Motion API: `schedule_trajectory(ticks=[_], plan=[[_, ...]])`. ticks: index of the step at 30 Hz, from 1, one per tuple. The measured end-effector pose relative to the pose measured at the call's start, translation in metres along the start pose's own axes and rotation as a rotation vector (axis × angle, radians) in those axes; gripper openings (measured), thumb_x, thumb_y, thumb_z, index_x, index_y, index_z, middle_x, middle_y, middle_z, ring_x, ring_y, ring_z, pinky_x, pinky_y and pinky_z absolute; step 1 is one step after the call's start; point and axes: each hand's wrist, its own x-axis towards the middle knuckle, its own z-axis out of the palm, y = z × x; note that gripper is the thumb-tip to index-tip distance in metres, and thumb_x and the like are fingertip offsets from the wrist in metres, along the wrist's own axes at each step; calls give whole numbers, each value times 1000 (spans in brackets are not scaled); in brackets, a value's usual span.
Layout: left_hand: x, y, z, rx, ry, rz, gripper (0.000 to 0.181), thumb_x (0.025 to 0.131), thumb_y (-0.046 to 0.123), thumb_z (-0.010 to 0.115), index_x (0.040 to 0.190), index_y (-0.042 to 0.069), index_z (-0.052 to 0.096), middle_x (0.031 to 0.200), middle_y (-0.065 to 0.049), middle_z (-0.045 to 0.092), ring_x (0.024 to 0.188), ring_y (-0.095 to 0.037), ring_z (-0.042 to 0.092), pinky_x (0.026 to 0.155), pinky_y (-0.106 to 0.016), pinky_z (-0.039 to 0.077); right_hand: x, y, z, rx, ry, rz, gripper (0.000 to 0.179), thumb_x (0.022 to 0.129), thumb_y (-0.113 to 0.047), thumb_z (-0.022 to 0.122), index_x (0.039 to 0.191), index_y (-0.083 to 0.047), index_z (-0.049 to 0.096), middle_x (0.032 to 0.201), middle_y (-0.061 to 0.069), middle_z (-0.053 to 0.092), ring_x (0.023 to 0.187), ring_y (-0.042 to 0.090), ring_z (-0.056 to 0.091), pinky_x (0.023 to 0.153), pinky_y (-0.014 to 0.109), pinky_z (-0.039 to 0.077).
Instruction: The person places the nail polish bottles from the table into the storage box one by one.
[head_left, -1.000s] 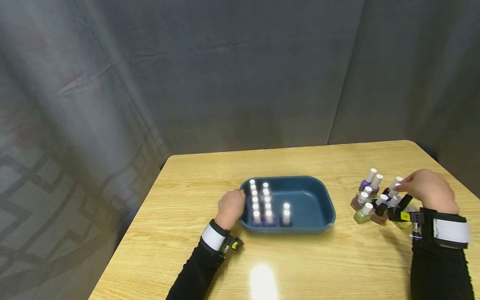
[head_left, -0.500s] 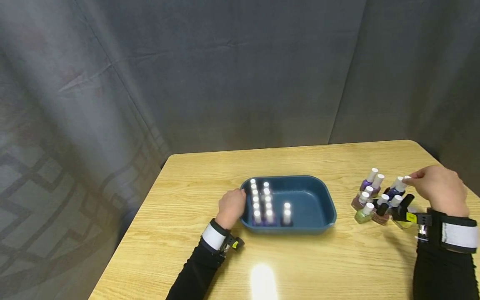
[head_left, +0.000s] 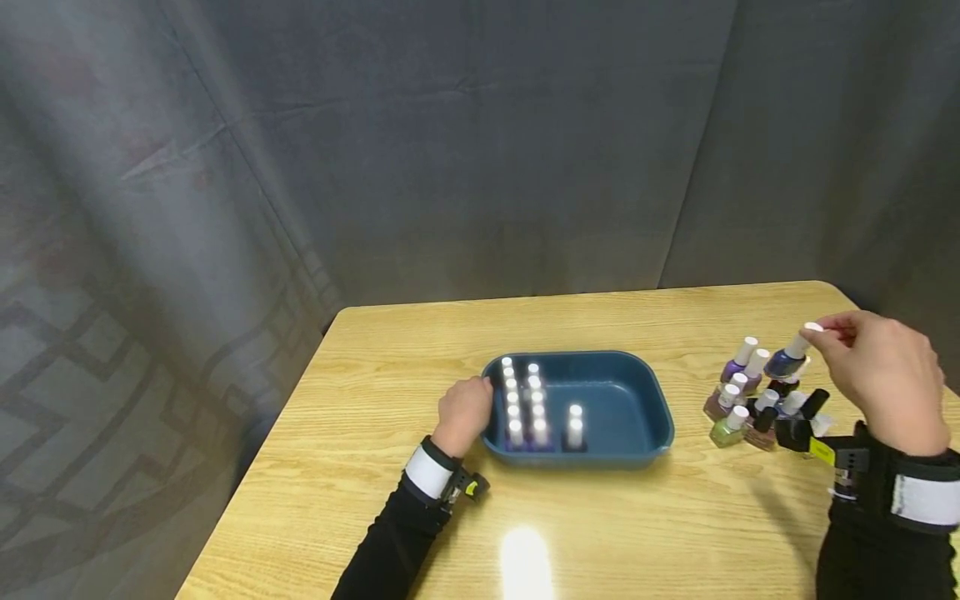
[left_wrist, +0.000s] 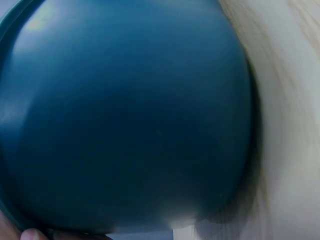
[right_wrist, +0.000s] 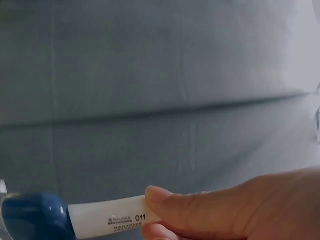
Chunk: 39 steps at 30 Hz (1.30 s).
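Between thumb and fingers my right hand [head_left: 885, 367] pinches the white cap of a blue nail polish bottle [head_left: 786, 362], raised above the other bottles at the table's right. Close up in the right wrist view, the blue nail polish bottle [right_wrist: 37, 217] has "011" printed on its cap [right_wrist: 112, 217]. My left hand [head_left: 463, 410] grips the left rim of a dark teal plastic tray [head_left: 618, 412]. Rows of white-capped bottles [head_left: 536, 404] stand in the tray's left half, with a short pair [head_left: 575, 425] nearer its middle. The tray's outer wall [left_wrist: 130, 115] fills most of the left wrist view.
Under and beside my right hand stands a cluster of nail polish bottles, among them a green one [head_left: 727, 429], purple ones [head_left: 735, 367] and some with black caps [head_left: 813, 402]. The wooden table [head_left: 405, 350] ends at a grey curtain [head_left: 487, 167].
My right hand has lifted the blue nail polish bottle up out of the cluster, having first shifted slightly right. My left hand keeps its hold on the tray.
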Motion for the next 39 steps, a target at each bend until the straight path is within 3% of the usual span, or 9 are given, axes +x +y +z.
schedule_trajectory(ticks=[5, 13, 20, 28, 39], plan=[[0, 0, 0, -5, 2, 5, 44, 98, 29, 37, 77, 2, 64, 70, -14, 63, 61, -24, 60, 45, -34, 45, -9, -30, 5, 52, 14, -131, 32, 92, -22, 55, 99, 9, 57, 81, 26, 58, 68, 31, 48, 52, 31, 29], [0, -1, 1, -8, 3, 9, 44, 98, 29, 37, 78, 2, 64, 69, -13, 62, 59, -23, 59, 44, -33, 44, -22, -82, 28, 137, -50, -269, 30, 90, -24, 58, 99, 4, 61, 82, 20, 61, 68, 28, 51, 52, 29, 31], [-2, 0, -1, -5, -7, -6, 44, 98, 30, 37, 81, 2, 65, 72, -14, 64, 62, -24, 61, 47, -34, 46, -35, -122, 55, 129, -119, -424, 20, 85, -19, 63, 90, 1, 65, 74, 12, 62, 60, 21, 51, 48, 26, 32], [-1, 1, -2, -14, -9, -4, 43, 98, 28, 36, 78, 2, 64, 71, -14, 63, 61, -24, 59, 46, -34, 45, -45, -144, 88, 69, -233, -465, 15, 81, -18, 68, 73, -6, 63, 60, 1, 54, 52, 14, 44, 42, 26, 30], [-1, 2, -2, 0, -20, 1, 43, 99, 28, 36, 81, 2, 65, 71, -13, 63, 60, -23, 59, 45, -32, 44, -50, -146, 110, 69, -364, -458, 32, 80, -18, 66, 53, -15, 49, 49, -6, 38, 45, 9, 33, 40, 21, 21]])
